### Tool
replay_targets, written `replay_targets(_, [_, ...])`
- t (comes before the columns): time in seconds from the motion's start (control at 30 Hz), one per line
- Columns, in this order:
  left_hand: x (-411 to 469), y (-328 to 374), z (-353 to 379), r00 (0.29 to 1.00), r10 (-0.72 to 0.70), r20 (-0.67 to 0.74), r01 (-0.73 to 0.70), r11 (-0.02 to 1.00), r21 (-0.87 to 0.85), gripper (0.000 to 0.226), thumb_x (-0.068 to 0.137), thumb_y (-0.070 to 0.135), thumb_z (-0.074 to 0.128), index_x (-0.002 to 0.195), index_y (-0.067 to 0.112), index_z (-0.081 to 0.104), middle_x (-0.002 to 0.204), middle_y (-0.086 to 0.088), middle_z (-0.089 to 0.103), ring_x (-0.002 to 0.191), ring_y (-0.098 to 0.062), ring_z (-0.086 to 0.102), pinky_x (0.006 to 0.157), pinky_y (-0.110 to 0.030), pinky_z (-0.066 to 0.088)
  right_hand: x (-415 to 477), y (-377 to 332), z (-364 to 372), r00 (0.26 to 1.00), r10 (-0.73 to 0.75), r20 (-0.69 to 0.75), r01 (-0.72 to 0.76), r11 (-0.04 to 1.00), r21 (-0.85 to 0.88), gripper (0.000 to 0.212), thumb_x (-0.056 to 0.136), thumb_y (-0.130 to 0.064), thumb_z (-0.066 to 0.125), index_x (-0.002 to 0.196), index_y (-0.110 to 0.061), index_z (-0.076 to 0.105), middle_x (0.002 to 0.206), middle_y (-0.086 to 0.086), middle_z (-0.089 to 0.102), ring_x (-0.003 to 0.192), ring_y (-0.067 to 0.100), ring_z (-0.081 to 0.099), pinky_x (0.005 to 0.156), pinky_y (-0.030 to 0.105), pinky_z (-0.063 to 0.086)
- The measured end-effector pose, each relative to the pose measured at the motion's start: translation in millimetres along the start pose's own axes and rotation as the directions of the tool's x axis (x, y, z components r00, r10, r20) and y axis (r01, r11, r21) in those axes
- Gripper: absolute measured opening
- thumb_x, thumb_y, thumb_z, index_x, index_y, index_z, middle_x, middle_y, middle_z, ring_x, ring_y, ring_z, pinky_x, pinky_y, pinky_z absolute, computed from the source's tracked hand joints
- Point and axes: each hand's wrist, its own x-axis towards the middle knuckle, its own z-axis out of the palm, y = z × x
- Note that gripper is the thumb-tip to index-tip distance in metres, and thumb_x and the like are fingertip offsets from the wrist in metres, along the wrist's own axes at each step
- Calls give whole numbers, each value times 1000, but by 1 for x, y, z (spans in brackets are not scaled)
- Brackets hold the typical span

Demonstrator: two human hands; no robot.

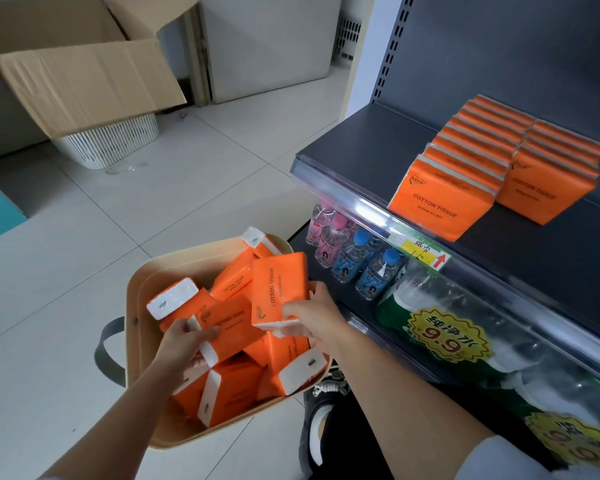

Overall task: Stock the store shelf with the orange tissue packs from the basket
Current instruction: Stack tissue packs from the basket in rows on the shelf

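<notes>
1. Down low, the beige basket (pixel 137 292) sits on the tiled floor just beside the shelf (pixel 354 150), with loose orange tissue packs (pixel 229 382) jumbled inside.
2. Left hand (pixel 182 344): fingers curled round 1 pack (pixel 231 323) at the top of the pile.
3. Right hand (pixel 314 315): grips another pack (pixel 279 289), held upright just above the pile.
4. Upper shelf board: 2 rows of stocked packs (pixel 465 161) stand on edge, with the rows touching.
5. Tier below: small bottles (pixel 354 258), pink and blue caps, and a yellow price tag (pixel 420 254) on the rail above.
6. Far left: open cardboard box (pixel 84 81) resting over a white slatted bin (pixel 111 143).
</notes>
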Motion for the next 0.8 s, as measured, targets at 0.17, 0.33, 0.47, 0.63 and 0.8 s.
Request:
replay_targets(0.17, [-10,17,1,982,84,171,-63,990,-123,39,84,18,69,118,22,51,115,-4,62,99,-27,62,65,-36,53,-10,-3,1,995,-99,2,98,977,-192,113,75,-8,73,150,-40,-6,147,-2,39,131,22,43,98,39,42])
replay_targets(0.33, [-21,28,-2,954,99,281,-48,982,-182,36,84,11,65,115,25,54,117,-7,64,105,-30,61,72,-42,52,-17,-4,-3,963,-271,13,258,899,-354,108,76,-44,76,149,-44,-3,133,-6,51,116,20,56,77,32,56])
replay_targets(0.47, [-32,39,-3,932,144,332,-82,978,-192,42,83,10,65,121,24,53,118,-7,65,108,-32,61,78,-45,52,-18,-11,-11,947,-315,-63,282,908,-310,55,85,-46,65,130,-39,35,119,-5,58,105,19,61,90,45,53])
replay_targets(0.63, [-50,57,0,902,230,366,-189,971,-146,54,71,22,78,118,26,53,114,-4,67,101,-27,66,72,-39,55,-29,-29,-28,951,-294,-97,261,929,-262,56,66,-33,84,105,-25,45,106,-1,60,96,17,61,87,43,54])
replay_targets(0.8, [-64,82,9,855,337,395,-281,940,-194,52,79,10,74,122,28,51,114,-5,66,100,-30,67,75,-44,57,-55,-48,-55,941,-326,-86,279,895,-347,59,67,-38,85,110,-23,48,113,1,59,97,18,60,72,31,52])
